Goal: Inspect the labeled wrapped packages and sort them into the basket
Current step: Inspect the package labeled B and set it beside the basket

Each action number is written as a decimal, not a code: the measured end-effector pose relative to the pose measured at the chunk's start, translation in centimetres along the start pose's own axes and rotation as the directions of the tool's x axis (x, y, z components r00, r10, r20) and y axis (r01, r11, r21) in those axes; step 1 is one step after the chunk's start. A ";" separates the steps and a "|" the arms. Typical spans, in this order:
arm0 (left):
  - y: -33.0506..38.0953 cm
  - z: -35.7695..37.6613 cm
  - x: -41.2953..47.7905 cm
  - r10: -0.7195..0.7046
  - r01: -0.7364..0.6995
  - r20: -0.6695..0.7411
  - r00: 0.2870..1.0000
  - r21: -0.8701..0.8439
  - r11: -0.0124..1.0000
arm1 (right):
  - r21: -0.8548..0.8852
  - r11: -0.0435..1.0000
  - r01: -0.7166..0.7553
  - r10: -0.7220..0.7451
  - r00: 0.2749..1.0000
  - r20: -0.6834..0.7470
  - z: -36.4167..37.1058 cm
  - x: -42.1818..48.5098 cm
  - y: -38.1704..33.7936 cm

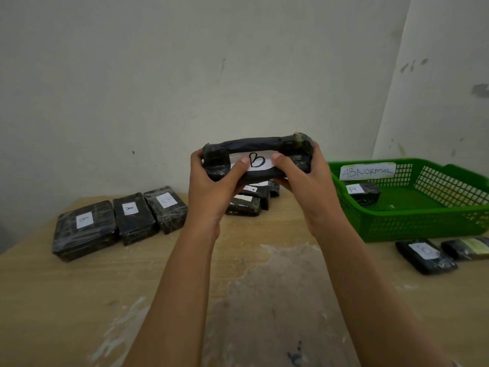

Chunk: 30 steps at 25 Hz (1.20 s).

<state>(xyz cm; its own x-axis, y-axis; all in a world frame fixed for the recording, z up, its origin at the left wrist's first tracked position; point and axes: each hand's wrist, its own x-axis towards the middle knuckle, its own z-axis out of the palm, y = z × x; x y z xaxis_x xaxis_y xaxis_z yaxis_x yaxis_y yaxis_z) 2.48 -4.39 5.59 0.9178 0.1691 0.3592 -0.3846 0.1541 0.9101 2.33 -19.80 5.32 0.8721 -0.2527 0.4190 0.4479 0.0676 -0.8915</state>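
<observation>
Centre of the frame: both hands hold the held package (254,144), black and film-wrapped, up above the worktop (238,287) with its long face toward the camera. The left hand (209,186) grips its left end and the right hand (307,184) its right end. The fingers (195,157) of each hand curl round behind the package, and the thumbs (242,164) press on the front, one at each side of a white label (258,161) marked "B". The package looks thinner in the middle than at its ends.

Right of the frame, a green basket (423,221) stands on the worktop with a paper sign (367,170) reading "ABNORMAL" on its far wall. One package marked A (363,193) lies inside, near that wall.

At lower right, just in front of the basket, a package marked B (426,256) lies flat, and beside it a further package (467,249) with a pale yellowish patch runs off the frame edge.

At left a row of three packages (133,217) lies side by side, touching; the middle label reads A, and the other two look like B.

Behind the hands a small pile of packages (248,205) sits by the wall (185,75), partly hidden
</observation>
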 end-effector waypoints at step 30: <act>0.6 -0.8 0.2 -0.096 0.097 0.032 0.995 -0.012 0.995 | -0.054 0.993 -0.105 0.107 0.993 0.047 -2.1 -0.3 -1.5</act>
<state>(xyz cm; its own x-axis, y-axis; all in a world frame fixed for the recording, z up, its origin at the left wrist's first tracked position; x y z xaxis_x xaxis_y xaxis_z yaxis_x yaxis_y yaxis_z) 2.33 -3.53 6.05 0.9533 0.1218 0.2763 -0.2951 0.1818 0.9380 1.02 -21.86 6.20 0.9234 -0.1986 0.3285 0.3428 0.0412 -0.9385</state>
